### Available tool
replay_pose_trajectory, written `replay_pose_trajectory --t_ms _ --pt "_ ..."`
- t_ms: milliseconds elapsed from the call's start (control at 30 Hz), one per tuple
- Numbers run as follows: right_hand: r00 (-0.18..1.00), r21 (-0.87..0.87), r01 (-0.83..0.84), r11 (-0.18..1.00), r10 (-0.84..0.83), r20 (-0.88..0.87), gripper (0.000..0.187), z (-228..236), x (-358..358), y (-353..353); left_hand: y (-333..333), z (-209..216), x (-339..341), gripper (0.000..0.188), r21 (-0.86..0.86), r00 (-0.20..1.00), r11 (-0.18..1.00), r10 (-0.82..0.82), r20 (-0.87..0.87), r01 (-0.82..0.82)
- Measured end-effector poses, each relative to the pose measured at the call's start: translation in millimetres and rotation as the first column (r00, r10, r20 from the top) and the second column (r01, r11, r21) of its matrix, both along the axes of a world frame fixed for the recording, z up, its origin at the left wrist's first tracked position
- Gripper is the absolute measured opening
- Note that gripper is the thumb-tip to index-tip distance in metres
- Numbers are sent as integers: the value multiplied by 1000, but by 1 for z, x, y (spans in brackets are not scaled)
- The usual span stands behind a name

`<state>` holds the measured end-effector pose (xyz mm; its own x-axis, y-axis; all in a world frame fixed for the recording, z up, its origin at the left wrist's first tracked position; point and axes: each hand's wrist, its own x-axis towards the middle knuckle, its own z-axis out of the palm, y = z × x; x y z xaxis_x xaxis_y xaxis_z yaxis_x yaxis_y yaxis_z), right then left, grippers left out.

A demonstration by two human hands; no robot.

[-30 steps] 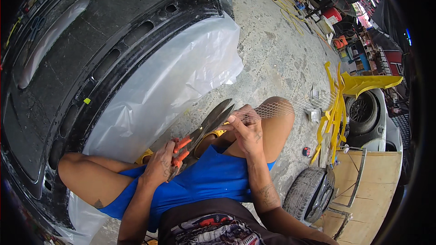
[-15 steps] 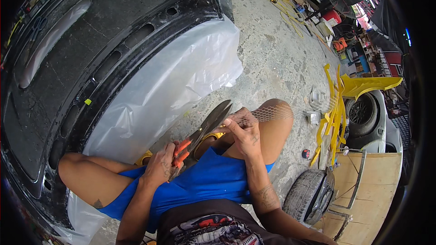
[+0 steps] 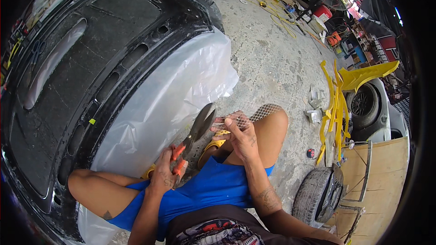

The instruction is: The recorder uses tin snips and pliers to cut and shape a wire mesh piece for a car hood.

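Observation:
My left hand (image 3: pixel 161 173) is wrapped round the orange handles of a pair of tin snips (image 3: pixel 198 128). The dark blades point up and away, parted at the tips. Between the thumb and fingers of my right hand (image 3: pixel 243 139) is a piece of wire mesh (image 3: pixel 269 112) with diamond-shaped openings. The mesh stretches over my right knee, and its left end lies just to the right of the blades, apart from them. Some of my right fingers show through the mesh.
A large black car panel (image 3: pixel 122 31) lies on the left over white plastic sheeting (image 3: pixel 177 77). Yellow strips (image 3: pixel 328 113), a tire (image 3: pixel 313 195) and a wooden board (image 3: pixel 381 177) are on the right. A red fan-side container (image 3: pixel 323 12) and tools stand at the back.
The snips' blades have opened wider and moved left, away from the mesh. My right hand has turned, with its fingers spread more under the mesh. The view has shifted slightly.

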<state>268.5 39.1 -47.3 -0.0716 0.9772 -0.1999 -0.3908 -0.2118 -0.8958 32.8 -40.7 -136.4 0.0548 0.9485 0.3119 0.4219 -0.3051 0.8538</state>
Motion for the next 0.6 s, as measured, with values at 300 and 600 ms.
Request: replay_pose_trajectory --t_ms 300,600 --pt "999 -6 -11 1000 11 53 21 2 -3 -2 -9 -6 3 15 -107 994 994 7 113 5" --pt "890 -15 -423 906 418 182 20 3 7 -5 0 -5 -6 20 14 989 989 144 45 -144"
